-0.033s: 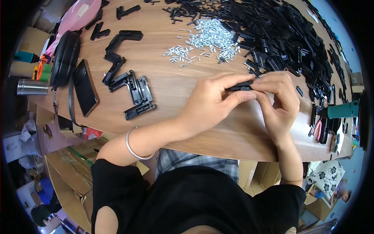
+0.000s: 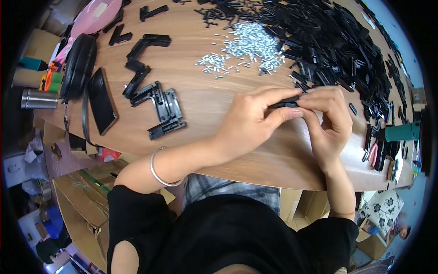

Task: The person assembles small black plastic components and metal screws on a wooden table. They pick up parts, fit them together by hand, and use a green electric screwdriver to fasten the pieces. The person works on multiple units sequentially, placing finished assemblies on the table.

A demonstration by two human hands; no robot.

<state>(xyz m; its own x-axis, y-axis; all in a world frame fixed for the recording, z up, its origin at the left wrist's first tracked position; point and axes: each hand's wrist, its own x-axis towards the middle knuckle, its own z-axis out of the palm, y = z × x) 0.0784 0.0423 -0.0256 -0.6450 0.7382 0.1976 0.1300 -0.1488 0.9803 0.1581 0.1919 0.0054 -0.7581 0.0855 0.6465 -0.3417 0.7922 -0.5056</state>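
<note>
1 black part between fingertips — left hand pinching it, right hand its end.

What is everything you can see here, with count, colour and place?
Table: one, brown, centre.
Held part: one, black, both hands.
Parts pile: one, black, upper right.
Pins: too many to count, silver, top centre.
Loose parts: several, black, left of centre.
Phone: one, black, left.
Case: one, black, beside phone.
Basin: one, pink, upper left.
Cylinder: one, silver, left edge.
Tools: at least two, green, both edges.
Pliers: one, pink, right.
Boxes: several, brown, below table.
Flowered cloth: one, black-and-white, lower right.
Bracelet: one, silver, left forearm.
Shirt: one, black, bottom.
Left hand: one, bare, centre.
Right hand: one, bare, right of centre.
</note>
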